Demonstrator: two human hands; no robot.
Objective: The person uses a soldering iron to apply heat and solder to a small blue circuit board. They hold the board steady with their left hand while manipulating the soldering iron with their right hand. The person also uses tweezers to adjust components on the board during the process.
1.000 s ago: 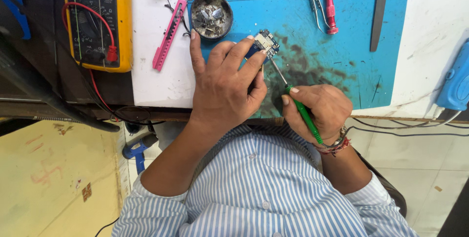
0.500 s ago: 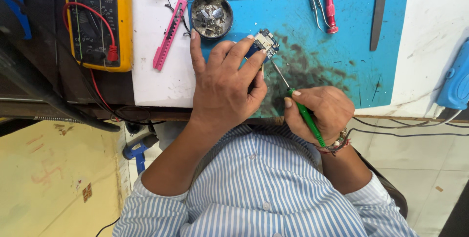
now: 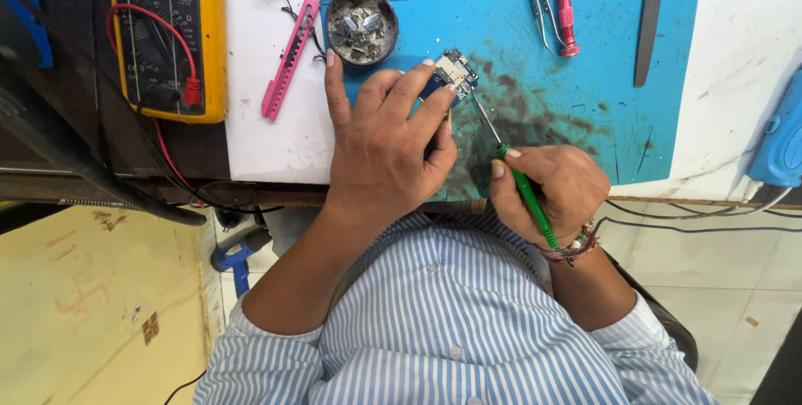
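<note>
Left-hand [image 3: 386, 148] grip pinches a small circuit board [image 3: 454, 72] at its fingertips on the blue mat [image 3: 585, 121], while right-hand [image 3: 551, 188] grip is closed round a green screwdriver [image 3: 525, 192], its tip touching the board's near edge.

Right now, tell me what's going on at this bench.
A person in a striped shirt sits at a blue work mat. Their left hand pins a small circuit board to the mat with its fingertips. Their right hand grips a green-handled tool, its thin metal tip reaching the board's edge. A round tin of scraps, a pink knife and a yellow multimeter lie nearby.
</note>
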